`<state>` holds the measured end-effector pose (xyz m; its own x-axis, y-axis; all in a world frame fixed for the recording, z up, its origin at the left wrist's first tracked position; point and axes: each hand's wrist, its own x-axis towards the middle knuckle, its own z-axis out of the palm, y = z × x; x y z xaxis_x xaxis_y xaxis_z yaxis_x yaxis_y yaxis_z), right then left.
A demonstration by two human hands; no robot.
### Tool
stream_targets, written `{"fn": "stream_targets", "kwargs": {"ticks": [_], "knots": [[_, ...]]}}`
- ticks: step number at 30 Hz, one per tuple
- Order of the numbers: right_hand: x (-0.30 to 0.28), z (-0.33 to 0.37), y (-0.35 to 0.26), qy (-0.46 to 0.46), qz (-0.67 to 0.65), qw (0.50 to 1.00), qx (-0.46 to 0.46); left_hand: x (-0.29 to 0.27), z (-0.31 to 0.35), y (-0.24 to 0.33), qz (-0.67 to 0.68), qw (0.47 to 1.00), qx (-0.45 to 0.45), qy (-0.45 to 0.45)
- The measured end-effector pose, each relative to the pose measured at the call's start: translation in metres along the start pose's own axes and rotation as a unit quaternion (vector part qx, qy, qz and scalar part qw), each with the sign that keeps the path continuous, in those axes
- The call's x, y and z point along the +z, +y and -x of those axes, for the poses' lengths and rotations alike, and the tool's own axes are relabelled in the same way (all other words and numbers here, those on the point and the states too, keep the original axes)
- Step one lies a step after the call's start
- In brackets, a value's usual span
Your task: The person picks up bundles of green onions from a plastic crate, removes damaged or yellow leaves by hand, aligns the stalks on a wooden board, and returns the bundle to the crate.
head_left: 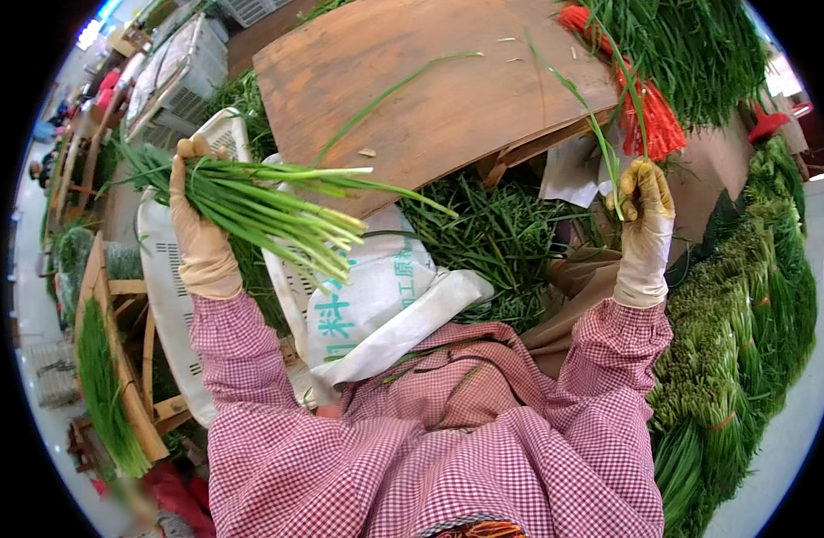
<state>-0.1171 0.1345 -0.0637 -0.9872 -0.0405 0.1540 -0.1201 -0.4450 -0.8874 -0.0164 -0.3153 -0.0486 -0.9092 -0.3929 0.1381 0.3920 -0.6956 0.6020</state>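
My left hand (204,238), in a pale thin glove, is closed round a bunch of garlic chives (277,202). Their whitish cut ends point right and the green leaves trail left behind the hand. My right hand (645,220), gloved too and stained yellowish at the fingertips, pinches a few loose chive leaves (600,134) that stand up from the fingers. Just beyond it, red tie strips (649,112) hang over the edge of a wooden board (421,81). One long chive leaf (389,90) lies curved across this board.
Tied chive bundles (734,296) are stacked along my right; more chives (681,54) lie at the far right. Loose leaves (492,242) are heaped below the board beside a white sack (367,296). White crates (165,305) and a wooden stand (116,359) are on my left.
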Motion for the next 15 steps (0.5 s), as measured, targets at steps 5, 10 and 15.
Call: {"fn": "stream_targets", "kwargs": {"ticks": [5, 10, 15], "knots": [[0.026, 0.008, -0.046, -0.074, 0.132, 0.988, -0.001, -0.008, 0.007, 0.009, 0.064, 0.998, 0.006, 0.008], [0.003, 0.038, -0.005, -0.420, 0.661, 0.606, 0.136, 0.012, -0.002, 0.012, 0.096, 0.995, 0.010, 0.024], [0.102, 0.014, 0.047, -0.343, 0.459, 0.818, -0.041, 0.044, 0.007, 0.014, 0.047, 0.996, 0.072, 0.040]]}}
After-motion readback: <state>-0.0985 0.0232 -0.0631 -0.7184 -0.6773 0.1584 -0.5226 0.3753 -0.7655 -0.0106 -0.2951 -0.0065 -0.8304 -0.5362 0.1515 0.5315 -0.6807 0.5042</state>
